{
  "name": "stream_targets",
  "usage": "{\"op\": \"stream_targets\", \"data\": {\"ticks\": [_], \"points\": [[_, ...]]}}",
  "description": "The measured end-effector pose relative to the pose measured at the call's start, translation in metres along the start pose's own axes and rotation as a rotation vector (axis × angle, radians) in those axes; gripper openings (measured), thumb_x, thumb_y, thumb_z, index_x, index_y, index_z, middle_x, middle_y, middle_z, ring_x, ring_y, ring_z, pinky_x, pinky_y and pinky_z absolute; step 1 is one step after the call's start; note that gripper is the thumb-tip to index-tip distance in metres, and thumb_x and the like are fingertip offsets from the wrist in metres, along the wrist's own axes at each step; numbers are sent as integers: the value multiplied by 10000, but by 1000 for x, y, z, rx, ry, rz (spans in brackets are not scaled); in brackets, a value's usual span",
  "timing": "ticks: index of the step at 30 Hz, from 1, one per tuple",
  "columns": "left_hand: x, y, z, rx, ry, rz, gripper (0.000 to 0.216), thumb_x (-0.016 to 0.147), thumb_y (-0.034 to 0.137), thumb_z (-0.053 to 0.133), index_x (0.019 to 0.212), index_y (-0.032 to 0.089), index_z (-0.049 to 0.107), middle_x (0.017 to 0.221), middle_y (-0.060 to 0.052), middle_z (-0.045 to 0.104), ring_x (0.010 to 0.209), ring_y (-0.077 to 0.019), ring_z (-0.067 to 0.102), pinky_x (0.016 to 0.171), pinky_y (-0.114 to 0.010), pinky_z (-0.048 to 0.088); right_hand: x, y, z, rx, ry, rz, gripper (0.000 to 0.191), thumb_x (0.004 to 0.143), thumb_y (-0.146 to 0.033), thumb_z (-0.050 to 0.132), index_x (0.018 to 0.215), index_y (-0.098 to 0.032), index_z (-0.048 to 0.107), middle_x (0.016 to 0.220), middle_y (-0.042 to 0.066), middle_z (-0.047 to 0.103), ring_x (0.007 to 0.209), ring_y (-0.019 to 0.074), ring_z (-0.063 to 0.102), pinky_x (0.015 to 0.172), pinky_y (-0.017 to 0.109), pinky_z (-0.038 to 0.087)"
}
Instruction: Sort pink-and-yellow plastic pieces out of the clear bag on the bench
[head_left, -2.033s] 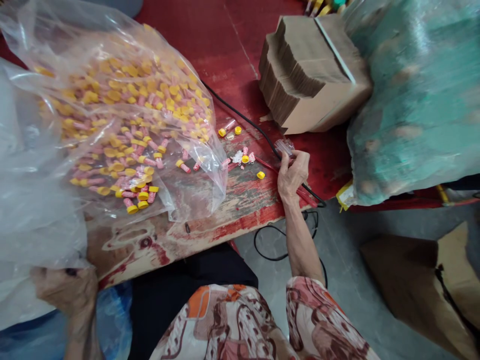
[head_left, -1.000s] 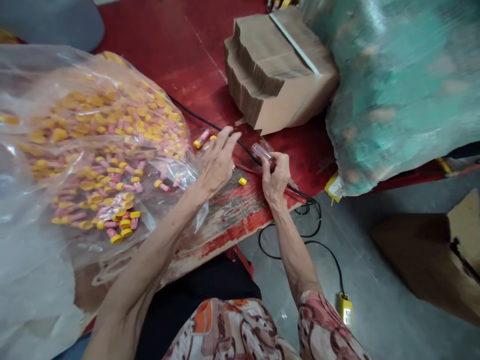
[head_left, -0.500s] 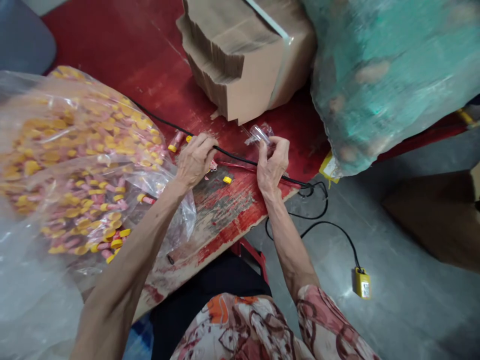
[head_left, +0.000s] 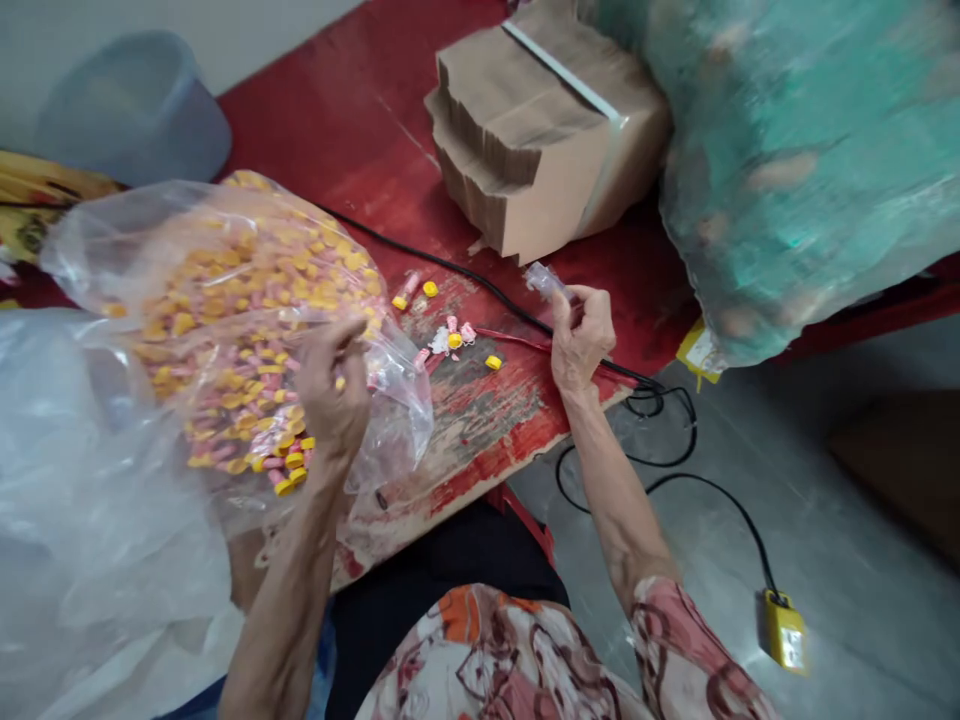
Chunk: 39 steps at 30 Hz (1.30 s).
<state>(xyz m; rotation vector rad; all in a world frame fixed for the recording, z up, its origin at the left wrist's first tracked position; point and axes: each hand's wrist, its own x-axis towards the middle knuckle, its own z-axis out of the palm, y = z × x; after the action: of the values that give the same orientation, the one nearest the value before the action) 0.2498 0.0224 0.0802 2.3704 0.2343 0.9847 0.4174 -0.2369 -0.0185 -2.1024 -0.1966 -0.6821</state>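
Left hand [head_left: 334, 390] closes on the bag [head_left: 225, 320] of capped tubes; right hand [head_left: 581, 335], farther right, pinches a clear tube [head_left: 544, 280] angled up-left.

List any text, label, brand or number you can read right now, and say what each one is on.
No text can be read.
Yellow box on the cable: a pale label patch, too small and blurred to read.
Yellow tag under the green wrapped bundle: no legible marks.
Cardboard stack: plain.
Small clear bag in the right hand: no print visible.
Big clear bag at the left hand: no print visible.
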Motion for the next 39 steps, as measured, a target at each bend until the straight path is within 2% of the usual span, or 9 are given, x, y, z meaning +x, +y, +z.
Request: {"op": "stream_targets", "data": {"ticks": [4, 7, 12, 15, 18, 21, 27, 35, 39], "points": [[-72, -21, -78, 157, 103, -265, 210, 1043, 289, 577, 1136, 214, 749, 1066, -56, 760, 938, -198, 747, 875, -358, 631, -2, -19, 6, 50, -121, -130, 394, 1179, -565, 499, 1141, -222, 689, 981, 42, 659, 837, 187, 629, 817, 331, 520], [-99, -25, -99, 248, 80, -402, 271, 1019, 293, 559, 1205, 219, 741, 1065, -61, 770, 924, -201, 737, 842, -343, 617, -4, -34, 18, 59, -293, -175, 301, 1168, -464, 536, 1230, -220, 702, 1088, 70, 708, 927, 210, 669, 866, 342, 534], [-83, -16, -51, 200, -108, -231, 479, 1024, 255, 561, 1495, 233, 643, 1376, -137, 719, 1180, -245, 709, 1078, -411, 602, -6, -39, 20, -51, -530, -222, 316, 1102, -321, 606, 1385, -222, 705, 1249, 117, 730, 1066, 273, 705, 946, 404, 545], [-60, -21, -7, 217, -252, -77, 548, 997, 185, 559, 1538, 238, 627, 1581, -174, 601, 1433, -310, 600, 1243, -504, 506, -9, -31, -1, -78, -471, -213, 299, 1108, -324, 567, 1342, -226, 726, 1278, 128, 715, 1119, 283, 700, 999, 433, 538], [-43, -34, 14, 235, -351, -35, 388, 992, 146, 520, 1302, 233, 737, 1561, -166, 611, 1411, -338, 605, 1231, -544, 499, -20, -20, -28, -73, -373, -187, 268, 1113, -359, 536, 1234, -229, 737, 1215, 117, 721, 1098, 278, 691, 1006, 440, 525], [-36, -45, 3, 211, -268, -52, 229, 1024, 182, 504, 1088, 222, 720, 1339, -137, 706, 1276, -297, 659, 1150, -477, 548, -40, -14, -48, -42, -352, -184, 256, 1108, -391, 534, 1175, -228, 719, 1161, 114, 732, 1093, 283, 686, 985, 435, 515], [-37, -46, -48, 214, 79, -188, 183, 1079, 309, 535, 1076, 219, 695, 1059, -63, 693, 1003, -224, 669, 859, -369, 559, -68, -13, -53, -37, -360, -160, 264, 1109, -438, 553, 1194, -235, 699, 1162, 110, 742, 1061, 274, 686, 952, 419, 510], [-60, -62, -48, 264, 121, -306, 173, 1019, 289, 532, 1069, 210, 678, 1004, -49, 687, 901, -206, 645, 792, -368, 523, -70, -8, -50, -12, -319, -143, 286, 1144, -367, 453, 1068, -237, 696, 1144, 112, 728, 1088, 259, 682, 940, 408, 493], [-68, -64, -49, 296, -8, -286, 162, 978, 247, 550, 1053, 213, 689, 959, -56, 674, 906, -224, 639, 853, -370, 542, -69, -5, -47, -10, -332, -106, 339, 1168, -377, 397, 1045, -235, 679, 1145, 114, 721, 1083, 258, 663, 947, 410, 472]]}}
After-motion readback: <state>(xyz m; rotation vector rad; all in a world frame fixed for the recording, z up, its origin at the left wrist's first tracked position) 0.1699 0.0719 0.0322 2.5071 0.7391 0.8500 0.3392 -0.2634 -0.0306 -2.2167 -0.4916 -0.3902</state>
